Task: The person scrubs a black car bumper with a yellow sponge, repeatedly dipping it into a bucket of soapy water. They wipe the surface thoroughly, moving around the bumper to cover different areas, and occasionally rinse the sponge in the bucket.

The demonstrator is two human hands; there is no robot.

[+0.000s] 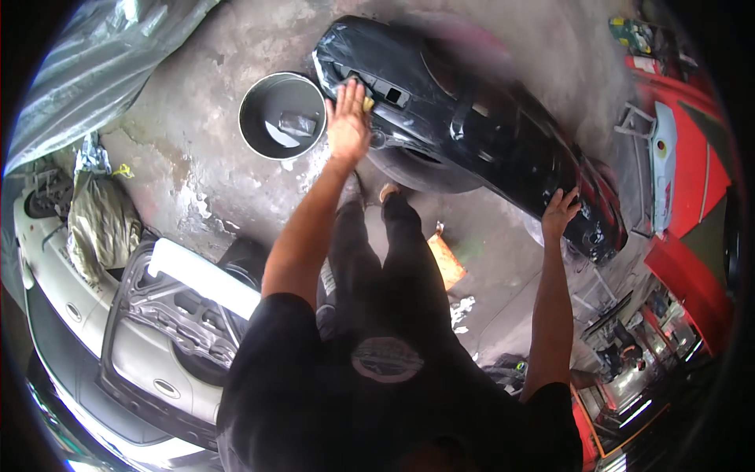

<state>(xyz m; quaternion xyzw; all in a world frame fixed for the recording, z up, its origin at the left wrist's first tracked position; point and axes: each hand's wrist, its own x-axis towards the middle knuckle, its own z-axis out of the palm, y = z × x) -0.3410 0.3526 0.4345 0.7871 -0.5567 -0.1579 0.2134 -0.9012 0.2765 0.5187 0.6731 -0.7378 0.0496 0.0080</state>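
The left hand (348, 118) is pressing flat on a black car bumper (472, 126) lying across the concrete floor (204, 173), a small yellow pad (368, 103) trapped under the fingers — grip flattened onto it, not curled. The right hand (560, 211) is resting spread on the bumper's far end, steadying it. A grey bucket (281, 116) of water is sitting just beside the left hand. Doing this well probably calls for even pressure and overlapping strokes — keeping the pad wet.
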